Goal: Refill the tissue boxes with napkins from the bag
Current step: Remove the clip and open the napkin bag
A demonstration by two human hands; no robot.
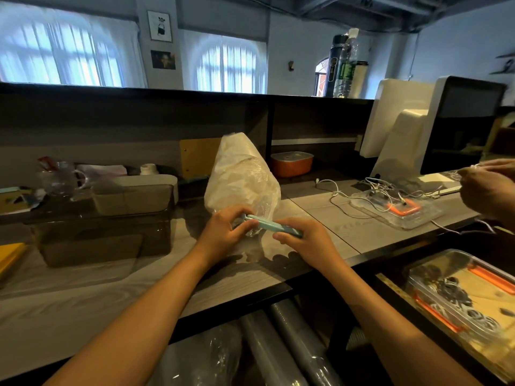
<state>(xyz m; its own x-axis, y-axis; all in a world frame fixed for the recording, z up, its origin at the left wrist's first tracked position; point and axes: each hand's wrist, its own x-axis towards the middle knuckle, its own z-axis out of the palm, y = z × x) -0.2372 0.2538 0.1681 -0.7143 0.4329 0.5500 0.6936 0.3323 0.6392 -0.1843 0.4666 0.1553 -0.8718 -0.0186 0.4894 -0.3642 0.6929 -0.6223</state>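
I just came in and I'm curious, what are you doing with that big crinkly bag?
A person stands at a counter. Both hands hold a long light-blue clip at the near end of a clear plastic bag full of white napkins. The left hand pinches one end and the right hand grips the other. The dark see-through box sits to the left. Another person's hand handles white cables on the right.

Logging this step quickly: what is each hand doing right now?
Left hand: grips one end of the light blue bag clip.
Right hand: grips the clip's other end.
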